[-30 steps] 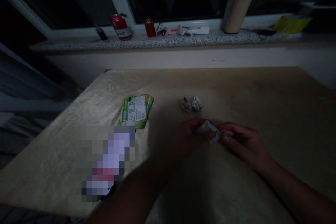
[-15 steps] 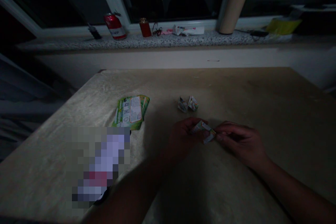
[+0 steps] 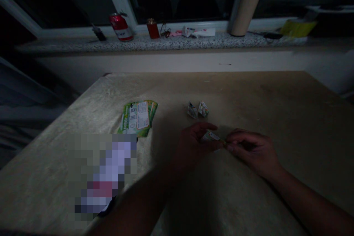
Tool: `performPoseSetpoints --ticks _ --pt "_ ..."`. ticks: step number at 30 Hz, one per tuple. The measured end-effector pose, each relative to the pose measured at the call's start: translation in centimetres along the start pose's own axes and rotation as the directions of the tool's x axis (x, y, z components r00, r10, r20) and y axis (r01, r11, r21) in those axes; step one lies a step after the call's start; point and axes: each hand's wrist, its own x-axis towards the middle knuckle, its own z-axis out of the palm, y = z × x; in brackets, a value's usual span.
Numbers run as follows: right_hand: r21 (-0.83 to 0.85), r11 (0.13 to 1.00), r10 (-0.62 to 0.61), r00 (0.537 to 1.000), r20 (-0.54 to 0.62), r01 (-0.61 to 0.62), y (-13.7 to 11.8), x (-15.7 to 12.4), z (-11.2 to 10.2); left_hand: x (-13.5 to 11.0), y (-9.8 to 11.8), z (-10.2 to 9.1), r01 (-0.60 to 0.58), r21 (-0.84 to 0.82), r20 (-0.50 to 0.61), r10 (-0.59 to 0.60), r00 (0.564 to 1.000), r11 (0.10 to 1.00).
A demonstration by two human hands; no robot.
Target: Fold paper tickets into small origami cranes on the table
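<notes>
Being pinched by fingers of the left hand [image 3: 193,143] and right hand [image 3: 253,149]: folded printed paper [image 3: 211,136], held over the surface [image 3: 249,97]. Two folded paper pieces [image 3: 204,109] are set just beyond; green leaflets [image 3: 132,118] are stacked left.

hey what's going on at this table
In dim light, a person holds a small, folded, printed paper piece over a mottled beige table. The left hand grips it, while the right hand pinches its right end between thumb and fingers. Two small, peaked, folded pieces of printed paper sit side by side just beyond the hands. A loose stack of green-and-white printed sheets lies to the left.
</notes>
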Motion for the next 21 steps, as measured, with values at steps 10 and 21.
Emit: performPoseSetpoints --ticks 10,21 --pt "0.045 0.999 -0.024 0.999 0.039 0.022 0.38 -0.17 -0.06 -0.38 0.47 -0.08 -0.042 -0.03 0.031 0.043 0.999 0.999" --pt "0.058 0.997 -0.063 0.996 0.067 0.059 0.06 -0.04 -0.06 -0.3 0.49 -0.07 -0.044 -0.045 0.047 0.046 0.998 0.998"
